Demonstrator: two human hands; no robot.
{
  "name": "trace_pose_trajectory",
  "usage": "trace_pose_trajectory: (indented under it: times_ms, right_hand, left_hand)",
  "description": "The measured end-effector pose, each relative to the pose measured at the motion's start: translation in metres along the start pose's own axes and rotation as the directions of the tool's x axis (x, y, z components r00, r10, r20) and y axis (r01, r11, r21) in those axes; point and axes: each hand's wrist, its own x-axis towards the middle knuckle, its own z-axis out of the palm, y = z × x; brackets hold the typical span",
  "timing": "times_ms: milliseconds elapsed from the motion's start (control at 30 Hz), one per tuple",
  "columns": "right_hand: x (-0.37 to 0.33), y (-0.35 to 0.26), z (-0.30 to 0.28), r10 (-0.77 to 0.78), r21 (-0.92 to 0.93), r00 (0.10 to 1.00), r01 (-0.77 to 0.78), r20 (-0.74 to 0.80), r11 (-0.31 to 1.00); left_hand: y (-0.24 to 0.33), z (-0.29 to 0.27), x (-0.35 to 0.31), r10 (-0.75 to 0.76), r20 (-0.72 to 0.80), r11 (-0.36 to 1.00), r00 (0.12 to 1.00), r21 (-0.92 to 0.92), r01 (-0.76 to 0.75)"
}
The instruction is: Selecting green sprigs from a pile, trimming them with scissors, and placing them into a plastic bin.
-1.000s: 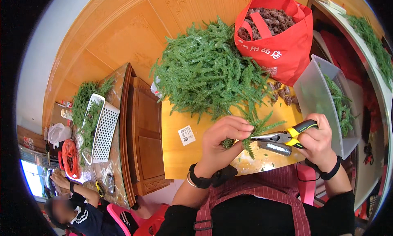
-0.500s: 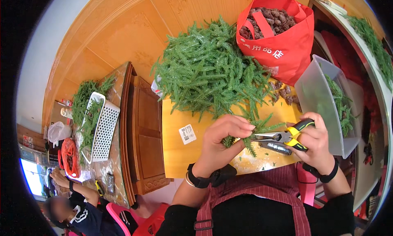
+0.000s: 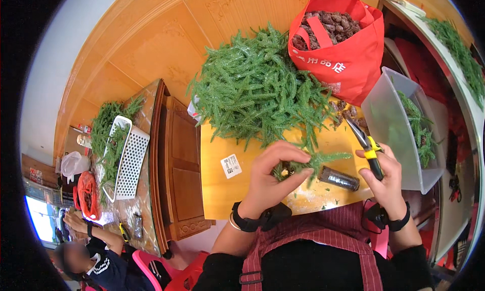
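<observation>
My left hand (image 3: 275, 177) is closed on a green fir sprig (image 3: 323, 161), pinching it between thumb and fingers; part of the sprig is hidden behind the fingers. In my right hand (image 3: 386, 175) is a pair of long-nose pliers (image 3: 368, 147) with black and yellow handles, its jaws pointing up and away to the left, apart from the sprig. Between the hands a dark cylindrical spool (image 3: 339, 179) lies on the yellow table (image 3: 214, 190). Behind them rises a big heap of fir sprigs (image 3: 252, 84).
A red bag (image 3: 353, 64) full of pine cones stands at the back right, with loose cones (image 3: 346, 112) before it. Right of the table is a clear plastic bin (image 3: 389, 124) holding greenery. At left, a white basket (image 3: 129, 165) sits on another table, where a co-worker (image 3: 96, 260) sits.
The pliers have drawn away from the sprig to the right, and their jaws have swung upward. My left hand stays in place with the sprig. The spool is more exposed.
</observation>
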Motion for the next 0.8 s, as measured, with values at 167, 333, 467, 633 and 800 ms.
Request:
trace_pose_trajectory:
  times_ms: [167,333,467,633,800]
  right_hand:
    - [-0.006,0.026,0.006,0.31,0.038,0.946,-0.314,0.097,0.949]
    - [-0.007,0.047,0.022,0.201,-0.296,0.979,-0.186,0.022,0.937]
    - [-0.009,0.08,0.038,0.187,-0.308,0.969,-0.13,0.164,0.942]
    - [-0.012,0.092,0.048,0.182,-0.284,0.98,-0.152,0.082,0.947]
    - [-0.027,0.124,0.057,-0.013,-0.04,0.999,0.015,0.047,0.999]
  left_hand:
    - [0.013,0.008,0.006,-0.381,0.041,0.898,0.924,-0.22,0.38]
    - [0.024,0.03,0.037,-0.464,0.181,0.771,0.867,-0.399,0.496]
    - [0.034,0.074,0.085,-0.435,0.331,0.746,0.837,-0.387,0.541]
    - [0.027,0.149,0.134,-0.275,0.491,0.61,0.827,-0.576,0.545]
    - [0.005,0.217,0.153,-0.299,0.628,0.498,0.719,-0.54,0.679]
